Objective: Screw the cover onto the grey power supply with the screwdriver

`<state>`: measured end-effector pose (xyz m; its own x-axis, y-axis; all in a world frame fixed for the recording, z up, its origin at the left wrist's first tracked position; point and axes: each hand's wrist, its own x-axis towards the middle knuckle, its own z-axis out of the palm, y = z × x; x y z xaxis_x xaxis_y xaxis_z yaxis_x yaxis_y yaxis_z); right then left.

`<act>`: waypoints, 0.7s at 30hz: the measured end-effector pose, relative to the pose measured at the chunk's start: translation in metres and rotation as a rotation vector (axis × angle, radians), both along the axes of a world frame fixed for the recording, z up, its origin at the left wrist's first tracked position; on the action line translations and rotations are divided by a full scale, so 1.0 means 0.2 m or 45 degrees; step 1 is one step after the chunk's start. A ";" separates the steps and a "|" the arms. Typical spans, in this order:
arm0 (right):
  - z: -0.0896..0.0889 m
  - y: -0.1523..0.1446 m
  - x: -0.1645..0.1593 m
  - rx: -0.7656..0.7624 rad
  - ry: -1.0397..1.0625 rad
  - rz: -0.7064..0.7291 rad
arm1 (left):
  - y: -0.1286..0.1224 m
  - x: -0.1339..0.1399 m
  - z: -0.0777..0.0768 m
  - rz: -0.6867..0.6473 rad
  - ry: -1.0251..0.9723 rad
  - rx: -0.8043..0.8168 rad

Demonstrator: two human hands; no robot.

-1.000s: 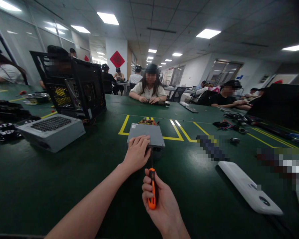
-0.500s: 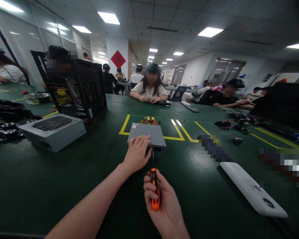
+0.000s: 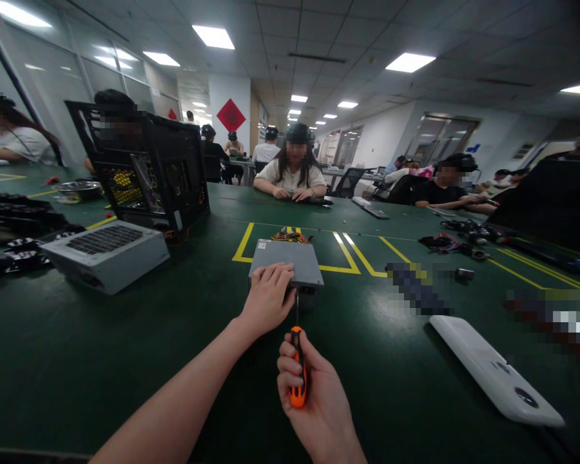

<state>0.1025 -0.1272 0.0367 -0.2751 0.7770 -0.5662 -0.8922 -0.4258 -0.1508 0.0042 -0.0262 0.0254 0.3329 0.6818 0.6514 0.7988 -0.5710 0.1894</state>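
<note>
A grey computer power supply (image 3: 290, 254) lies on the green table before me, with coloured cables (image 3: 292, 237) bunched behind it. Across its top rest the fingers of my left hand (image 3: 269, 296), while the thumb comes down at the near side, gripping the unit. My right hand (image 3: 314, 386) is closed around the orange and black handle of a screwdriver (image 3: 297, 367). The shaft points away from me at the near face of the power supply, by my left thumb. Whether the tip sits in a screw is too small to tell.
To the left stand a second power supply (image 3: 109, 254) and an open black computer case (image 3: 149, 171). A metal bowl (image 3: 80, 189) is farther back. At right lie a white elongated device (image 3: 495, 367) and cable bundles (image 3: 439, 243). Across the table sits a person (image 3: 292, 167).
The view has shifted very slightly. My right hand and the screwdriver handle have turned or tilted a little to the left; my left hand stays on the power supply.
</note>
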 end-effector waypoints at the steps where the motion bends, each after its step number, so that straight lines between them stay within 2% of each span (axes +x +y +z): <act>1: 0.00 0.00 0.00 0.008 0.002 0.010 | 0.00 0.00 0.00 0.003 0.002 0.000; 6: 0.01 -0.01 -0.01 0.041 -0.035 0.044 | 0.01 0.00 -0.01 0.011 0.017 0.000; 12: 0.01 0.00 0.00 -0.042 -0.003 -0.047 | 0.01 0.00 -0.01 0.021 0.022 -0.001; 17: 0.01 0.00 0.00 0.001 -0.025 0.035 | 0.01 0.00 -0.01 0.017 0.024 0.012; 21: 0.00 0.00 -0.01 -0.046 -0.034 -0.029 | 0.01 0.00 -0.01 0.011 0.017 0.011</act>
